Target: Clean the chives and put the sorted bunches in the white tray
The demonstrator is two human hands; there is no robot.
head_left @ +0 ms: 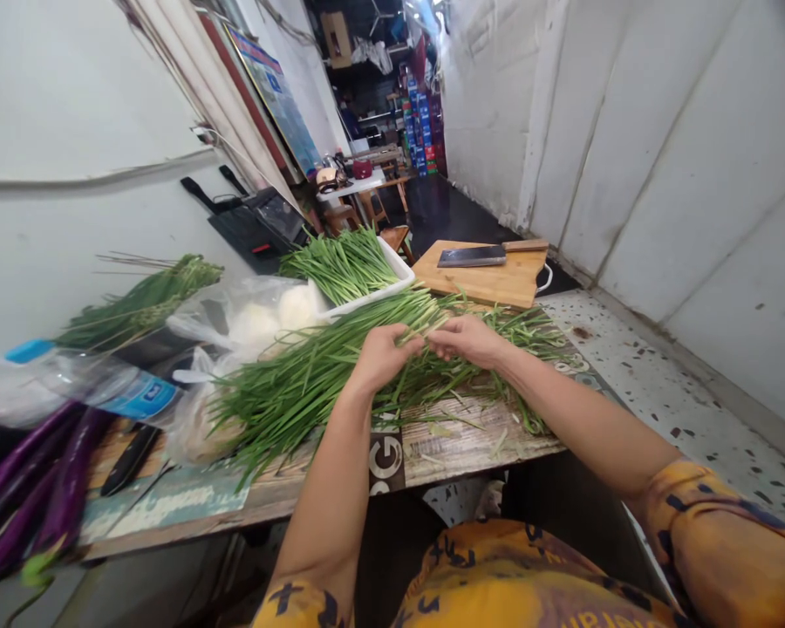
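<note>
A large heap of garlic chives [301,375] lies across the wooden table in front of me. My left hand [387,353] is closed, thumb and fingers pinching a few chive stalks near their pale ends. Close beside it, my right hand [471,340] has its fingertips pressed together on the ends of the same stalks. Loose chive scraps [529,331] are scattered under and around my right wrist. Behind the heap stands a white tray [400,269] filled with neatly aligned chives [340,266].
A cleaver [472,256] rests on a wooden cutting board [467,283] at the table's far right. Leftward are plastic bags with white contents [255,323], a water bottle [118,384], purple eggplants [71,480], a black-handled tool [131,460] and leafy greens [140,301]. A white wall [693,174] runs along the right.
</note>
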